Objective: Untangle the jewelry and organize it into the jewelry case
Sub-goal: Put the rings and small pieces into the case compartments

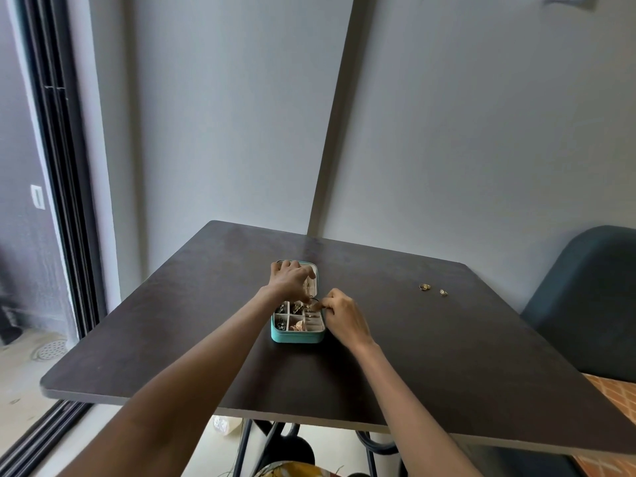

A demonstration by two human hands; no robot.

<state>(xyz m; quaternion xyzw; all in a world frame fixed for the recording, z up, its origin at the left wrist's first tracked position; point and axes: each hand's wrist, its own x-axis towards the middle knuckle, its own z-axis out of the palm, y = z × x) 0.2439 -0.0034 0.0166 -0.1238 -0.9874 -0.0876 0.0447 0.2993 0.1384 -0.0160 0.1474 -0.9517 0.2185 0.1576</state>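
Jewelry case (298, 335): teal shell, pale lining, lid laid open away from the person; tray split into small compartments holding gold-toned and dark pieces.
Case location: centre of the dark desk (447, 356).
Left hand (290, 280): over the open lid, fingers curled down toward the far row of compartments; grip appears to pinch a thin dark strand (315, 299).
Right hand (344, 315): at the case's right edge, fingertips pressed together on the same strand.
Two rings (433, 289): on the desk, well apart to the right of the case.
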